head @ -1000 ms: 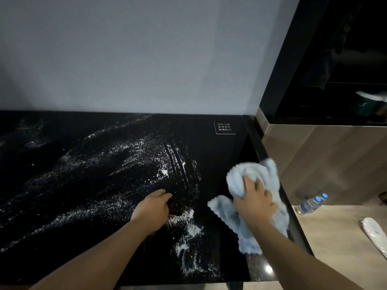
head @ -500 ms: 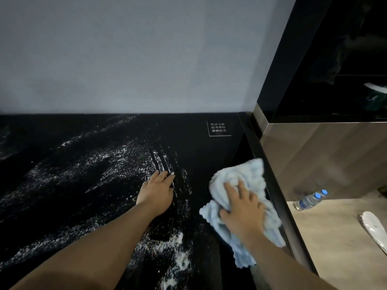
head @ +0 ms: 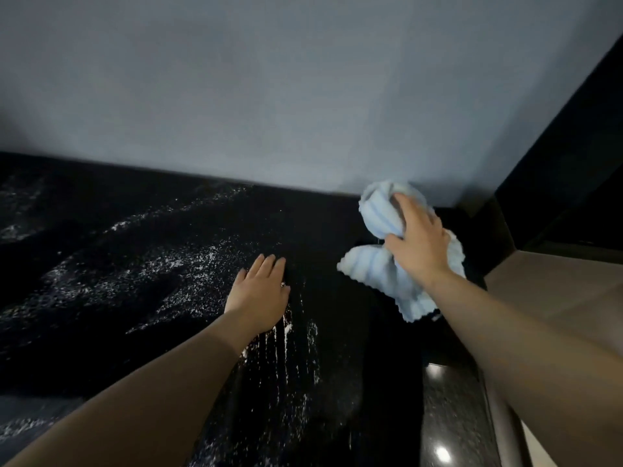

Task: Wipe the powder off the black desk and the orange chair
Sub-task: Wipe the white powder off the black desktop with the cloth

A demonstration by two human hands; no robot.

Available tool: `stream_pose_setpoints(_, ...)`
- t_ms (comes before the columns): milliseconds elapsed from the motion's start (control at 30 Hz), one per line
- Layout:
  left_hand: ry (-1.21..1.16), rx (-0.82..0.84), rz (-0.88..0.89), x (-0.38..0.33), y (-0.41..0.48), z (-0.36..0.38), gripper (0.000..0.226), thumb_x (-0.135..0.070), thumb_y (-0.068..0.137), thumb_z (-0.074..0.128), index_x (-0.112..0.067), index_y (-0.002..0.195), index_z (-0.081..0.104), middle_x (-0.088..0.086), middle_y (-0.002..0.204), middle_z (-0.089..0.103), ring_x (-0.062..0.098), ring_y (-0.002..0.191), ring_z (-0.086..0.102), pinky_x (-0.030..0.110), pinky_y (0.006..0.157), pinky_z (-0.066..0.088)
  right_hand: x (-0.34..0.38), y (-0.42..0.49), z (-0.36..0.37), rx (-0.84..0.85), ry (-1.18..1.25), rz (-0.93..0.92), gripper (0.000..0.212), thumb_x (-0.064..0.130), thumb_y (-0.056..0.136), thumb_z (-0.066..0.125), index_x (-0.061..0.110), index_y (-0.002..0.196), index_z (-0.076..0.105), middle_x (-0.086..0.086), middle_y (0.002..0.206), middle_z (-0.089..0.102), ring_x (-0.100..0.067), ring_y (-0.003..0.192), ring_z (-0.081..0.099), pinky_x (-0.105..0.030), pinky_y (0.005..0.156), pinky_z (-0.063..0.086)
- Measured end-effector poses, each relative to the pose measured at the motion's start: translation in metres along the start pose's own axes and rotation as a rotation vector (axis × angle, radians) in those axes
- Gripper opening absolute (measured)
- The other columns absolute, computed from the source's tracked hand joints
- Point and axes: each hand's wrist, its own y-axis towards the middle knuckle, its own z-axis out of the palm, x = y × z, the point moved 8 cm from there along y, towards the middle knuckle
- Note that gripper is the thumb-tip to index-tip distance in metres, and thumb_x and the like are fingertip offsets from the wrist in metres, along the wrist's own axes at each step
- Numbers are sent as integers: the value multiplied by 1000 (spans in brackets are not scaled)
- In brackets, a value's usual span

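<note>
The black desk (head: 337,382) fills the lower part of the view, with white powder (head: 168,267) scattered across its left and middle. My right hand (head: 418,241) presses a light blue ribbed cloth (head: 377,267) onto the desk's far right corner by the wall, its fingers curled over the bunched top of the cloth. My left hand (head: 259,294) lies flat on the desk, fingers straight and together, at the right edge of the powder. Thin powder streaks (head: 286,338) run below its wrist. The orange chair is out of view.
A grey wall (head: 269,96) rises straight behind the desk. A tall black panel (head: 573,156) stands at the right, with a wood-toned cabinet surface (head: 556,281) beyond the desk's right edge. A light glints off the glossy desk edge (head: 441,453).
My right hand has pushed the cloth away from me, up to the wall at the desk's far right corner. My left hand has slid forward too, leaving streaks behind it. The camera has tilted up.
</note>
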Motion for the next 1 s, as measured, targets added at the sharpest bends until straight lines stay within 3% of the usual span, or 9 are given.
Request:
stream_pose_setpoints(100,-46,-37,-34,0,7,6,52,-28,103,26,-13,151,13,3,159,9,18,148,3,35,120,12,11,45,24,132,-103,-2,69,21,90,49,36,147,14,4,155,17,-35,134,25,-59,102,29)
stream_pose_setpoints(267,-97,-31,-26,2,7,11,55,-18,101,29,-13,152,9,2,160,2,17,148,-4,34,121,3,14,74,75,386,-231,30,70,29,93,43,36,149,1,7,158,-1,-37,142,3,-65,105,22)
stream_pose_setpoints(433,-153,-26,-23,2,4,9,56,-13,99,31,-12,152,11,1,160,2,16,147,-5,32,121,0,31,49,79,373,-311,-145,64,28,93,41,42,147,10,10,158,4,-32,143,10,-59,106,21)
stream_pose_setpoints(633,-181,-60,-10,4,-20,2,52,-8,99,30,-15,150,23,-4,159,14,11,147,6,22,116,4,57,-24,89,404,-284,-308,60,30,90,43,44,144,21,12,158,7,-28,143,12,-57,110,15)
stream_pose_setpoints(833,-55,-62,63,13,-60,6,51,-10,99,32,-18,148,26,-4,157,21,12,143,22,24,115,14,67,-104,88,430,-257,-315,58,28,91,43,44,143,23,14,157,9,-28,143,10,-54,111,14)
stream_pose_setpoints(1000,-28,-81,66,45,-121,27,49,-18,101,28,-22,149,23,-7,157,19,11,147,7,29,119,14,72,-170,85,459,-249,-252,59,26,92,42,46,144,22,16,157,9,-25,144,7,-52,114,9)
